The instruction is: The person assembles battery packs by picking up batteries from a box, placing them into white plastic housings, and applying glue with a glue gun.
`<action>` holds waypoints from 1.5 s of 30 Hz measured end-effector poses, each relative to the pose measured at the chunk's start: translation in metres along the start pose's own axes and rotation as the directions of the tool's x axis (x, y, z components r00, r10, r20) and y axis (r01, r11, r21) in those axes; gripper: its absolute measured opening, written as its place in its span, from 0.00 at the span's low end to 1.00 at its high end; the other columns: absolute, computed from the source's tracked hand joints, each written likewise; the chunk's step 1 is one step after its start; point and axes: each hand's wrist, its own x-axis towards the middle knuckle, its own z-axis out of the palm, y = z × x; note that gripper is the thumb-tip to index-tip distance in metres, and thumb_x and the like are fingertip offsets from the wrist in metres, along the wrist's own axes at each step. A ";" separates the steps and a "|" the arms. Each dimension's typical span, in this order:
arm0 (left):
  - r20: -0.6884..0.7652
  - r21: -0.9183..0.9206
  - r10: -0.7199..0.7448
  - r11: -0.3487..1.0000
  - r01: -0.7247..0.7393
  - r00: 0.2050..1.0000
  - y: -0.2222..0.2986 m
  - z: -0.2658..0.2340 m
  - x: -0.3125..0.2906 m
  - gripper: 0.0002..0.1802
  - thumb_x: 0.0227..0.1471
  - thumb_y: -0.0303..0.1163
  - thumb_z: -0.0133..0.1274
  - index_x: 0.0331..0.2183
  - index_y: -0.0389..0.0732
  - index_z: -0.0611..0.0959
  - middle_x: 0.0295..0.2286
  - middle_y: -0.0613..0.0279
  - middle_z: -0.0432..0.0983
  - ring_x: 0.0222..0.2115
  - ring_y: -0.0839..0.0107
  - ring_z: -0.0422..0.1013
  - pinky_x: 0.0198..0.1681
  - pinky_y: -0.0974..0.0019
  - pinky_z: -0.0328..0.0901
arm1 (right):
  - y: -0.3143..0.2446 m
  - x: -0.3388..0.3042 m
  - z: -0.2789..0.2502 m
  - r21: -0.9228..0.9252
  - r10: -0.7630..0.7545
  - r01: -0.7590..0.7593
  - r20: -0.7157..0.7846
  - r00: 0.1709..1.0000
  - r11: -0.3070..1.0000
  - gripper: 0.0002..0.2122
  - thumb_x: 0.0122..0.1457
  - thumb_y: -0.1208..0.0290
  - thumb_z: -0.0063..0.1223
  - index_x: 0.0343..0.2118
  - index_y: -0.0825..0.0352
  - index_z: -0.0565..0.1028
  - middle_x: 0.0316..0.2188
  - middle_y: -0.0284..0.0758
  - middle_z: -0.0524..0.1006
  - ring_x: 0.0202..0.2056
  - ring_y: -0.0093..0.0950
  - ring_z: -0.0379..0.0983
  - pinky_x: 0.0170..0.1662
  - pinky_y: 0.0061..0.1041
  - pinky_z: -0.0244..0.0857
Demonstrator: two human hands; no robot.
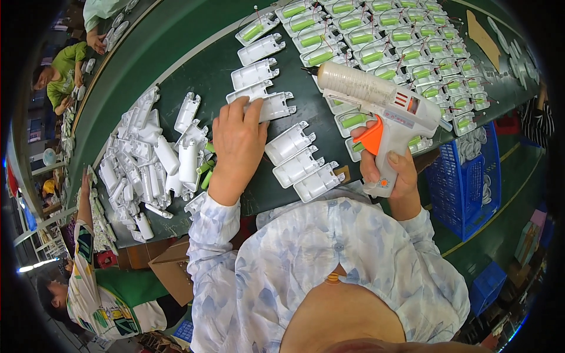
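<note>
My right hand [403,179] is wrapped round the handle of a white hot glue gun [406,105] with an orange trigger. Its dark nozzle points left, over the bench between the housings. The fingers of my left hand [238,141] grip the left end of a white plastic housing [278,107], an open half-shell. This shell lies in a slanting column of similar empty housings [289,143], some above it and some nearer me. At the column's far end, one housing [256,29] holds a green cylindrical battery.
Rows of housings with green batteries [403,36] and thin wires cover the bench's right side. A heap of loose white housings [141,156] lies left of my left hand, on the dark green bench [247,197]. Blue crates [462,182] stand at right. Other people sit at left.
</note>
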 end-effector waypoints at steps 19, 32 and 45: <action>0.088 -0.199 -0.190 0.958 0.204 0.978 -0.026 -0.014 -0.017 0.22 0.43 0.27 0.63 0.44 0.35 0.80 0.50 0.45 0.71 0.49 0.49 0.70 0.51 0.55 0.66 | 0.000 0.005 -0.004 -0.014 0.000 0.000 -0.040 0.999 1.000 0.30 0.55 0.62 0.56 0.57 0.75 0.62 0.52 0.58 0.72 0.20 0.22 0.70 0.24 0.21 0.66; 0.062 -0.642 -0.587 0.596 0.483 0.807 -0.041 0.070 0.056 0.39 0.64 0.51 0.43 0.61 0.26 0.62 0.61 0.37 0.57 0.64 0.49 0.54 0.66 0.59 0.49 | -0.002 0.001 -0.008 0.026 -0.045 0.045 -0.001 0.999 0.999 0.30 0.55 0.63 0.55 0.57 0.76 0.62 0.53 0.59 0.71 0.20 0.23 0.70 0.24 0.22 0.67; 0.077 -0.678 -0.493 0.611 0.408 0.867 -0.020 0.062 0.060 0.37 0.63 0.49 0.46 0.60 0.27 0.64 0.61 0.38 0.59 0.62 0.48 0.57 0.64 0.59 0.53 | -0.005 -0.001 -0.016 0.032 -0.061 0.061 0.000 0.998 0.998 0.30 0.56 0.63 0.54 0.58 0.73 0.61 0.54 0.57 0.69 0.21 0.23 0.70 0.25 0.21 0.67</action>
